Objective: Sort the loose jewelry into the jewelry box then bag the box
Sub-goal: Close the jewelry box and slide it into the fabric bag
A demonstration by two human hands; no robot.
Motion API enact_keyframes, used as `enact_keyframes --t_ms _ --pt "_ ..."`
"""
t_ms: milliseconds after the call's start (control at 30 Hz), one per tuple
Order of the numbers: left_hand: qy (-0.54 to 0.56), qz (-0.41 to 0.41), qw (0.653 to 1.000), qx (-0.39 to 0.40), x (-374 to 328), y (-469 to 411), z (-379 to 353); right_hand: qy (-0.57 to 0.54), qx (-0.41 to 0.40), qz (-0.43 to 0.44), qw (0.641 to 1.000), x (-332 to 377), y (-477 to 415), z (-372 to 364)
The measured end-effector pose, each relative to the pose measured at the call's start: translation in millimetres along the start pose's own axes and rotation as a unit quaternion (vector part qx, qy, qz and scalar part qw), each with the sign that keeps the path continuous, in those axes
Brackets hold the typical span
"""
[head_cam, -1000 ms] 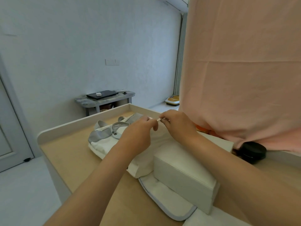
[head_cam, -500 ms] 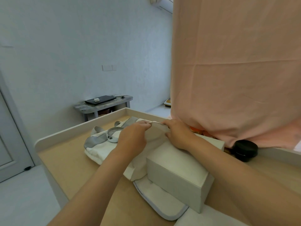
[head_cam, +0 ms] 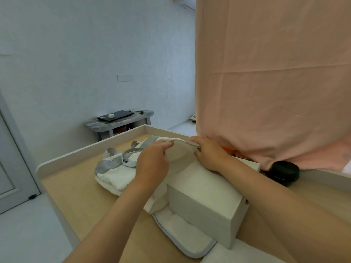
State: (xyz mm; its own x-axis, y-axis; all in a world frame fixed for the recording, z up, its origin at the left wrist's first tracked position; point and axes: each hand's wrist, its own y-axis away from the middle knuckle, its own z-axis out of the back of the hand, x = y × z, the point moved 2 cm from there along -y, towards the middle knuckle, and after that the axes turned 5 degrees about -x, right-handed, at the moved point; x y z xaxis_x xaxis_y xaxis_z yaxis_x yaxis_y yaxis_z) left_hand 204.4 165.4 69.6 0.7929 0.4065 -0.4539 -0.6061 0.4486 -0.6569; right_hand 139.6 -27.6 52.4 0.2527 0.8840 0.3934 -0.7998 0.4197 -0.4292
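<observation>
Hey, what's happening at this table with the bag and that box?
A person is bagging a closed white rectangular box. It lies on a white cloth tote bag with grey handles on the pale wooden table. The left hand and right hand each pinch the bag's upper rim, holding it lifted over the box's far end. Most of the box is outside the bag. A round black case sits nearby.

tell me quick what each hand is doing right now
Left hand: pinching the opening rim of the white bag.
Right hand: gripping the same rim further along.
</observation>
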Motion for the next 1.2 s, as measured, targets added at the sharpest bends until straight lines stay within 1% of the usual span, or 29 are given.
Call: enact_keyframes --t_ms 67,100,133,200,233,267,300,400,433,467,500,533,633,767,967,1033,1100,1133,1200 --pt "-0.006 -0.004 1.000 0.028 1.0 -1.8 -0.4 -0.012 0.004 -0.011 1.000 -0.6 -3.3 -6.7" --pt "-0.014 -0.013 0.998 0.066 2.2 -3.4 -3.1 -0.002 -0.004 -0.020 1.000 -2.6 -5.3 -9.0" --pt "-0.036 -0.024 0.992 0.119 1.4 -4.9 -6.4 0.008 -0.023 -0.030 0.999 -6.0 -7.4 -10.4" --pt "-0.116 -0.043 0.966 0.225 -3.7 -5.9 -15.4 0.025 -0.055 -0.039 0.997 -11.5 -9.6 -10.0" --pt "-0.148 -0.049 0.956 0.248 -6.1 -6.8 -19.8 0.036 -0.058 -0.033 0.997 -13.3 -9.7 -9.9" --pt "-0.164 -0.053 0.953 0.248 -8.0 -7.6 -22.8 0.046 -0.054 -0.029 0.997 -15.1 -9.3 -10.0" --pt "-0.165 -0.052 0.959 0.226 -8.5 -9.3 -23.8 0.058 -0.050 -0.030 0.997 -17.5 -9.0 -9.4" --pt "-0.104 -0.020 0.987 0.117 -1.6 -13.3 -16.8 0.121 -0.035 -0.045 0.991 -27.3 -9.7 -1.3" --pt "-0.075 -0.011 0.992 0.106 1.2 -13.3 -15.9 0.126 -0.022 -0.041 0.991 -29.5 -8.7 2.6" --pt "-0.043 -0.005 0.993 0.114 1.2 -12.8 -16.0 0.126 -0.004 -0.026 0.992 -29.7 -5.8 6.7" --pt "-0.018 0.000 0.990 0.139 -0.7 -10.7 -16.9 0.123 0.010 -0.001 0.992 -27.4 -0.5 10.9" --pt "-0.006 0.007 0.985 0.172 -4.5 -8.0 -17.9 0.110 0.007 0.025 0.994 -23.5 6.7 16.6" --pt "-0.031 0.014 0.967 0.254 -18.0 3.2 -18.7 0.081 -0.010 0.062 0.995 -15.5 34.5 35.8" --pt "-0.063 0.022 0.948 0.312 -28.1 21.9 -15.0 0.021 -0.020 0.109 0.994 -23.5 82.1 56.3" --pt "-0.107 0.022 0.935 0.338 -35.6 29.6 -21.5 0.025 -0.004 0.163 0.986 -34.5 158.4 77.2" --pt "-0.110 0.024 0.932 0.345 -37.6 30.8 -25.7 0.055 0.020 0.198 0.978 -35.6 176.2 71.5" --pt "-0.113 0.032 0.931 0.344 -37.3 32.8 -28.2 0.110 0.062 0.222 0.967 -36.5 187.1 60.0" --pt "-0.113 0.032 0.933 0.339 -37.3 33.2 -28.5 0.128 0.066 0.225 0.963 -36.9 189.3 54.5" --pt "-0.113 0.032 0.937 0.328 -37.4 33.9 -27.8 0.142 0.036 0.234 0.961 -36.4 189.5 46.2"
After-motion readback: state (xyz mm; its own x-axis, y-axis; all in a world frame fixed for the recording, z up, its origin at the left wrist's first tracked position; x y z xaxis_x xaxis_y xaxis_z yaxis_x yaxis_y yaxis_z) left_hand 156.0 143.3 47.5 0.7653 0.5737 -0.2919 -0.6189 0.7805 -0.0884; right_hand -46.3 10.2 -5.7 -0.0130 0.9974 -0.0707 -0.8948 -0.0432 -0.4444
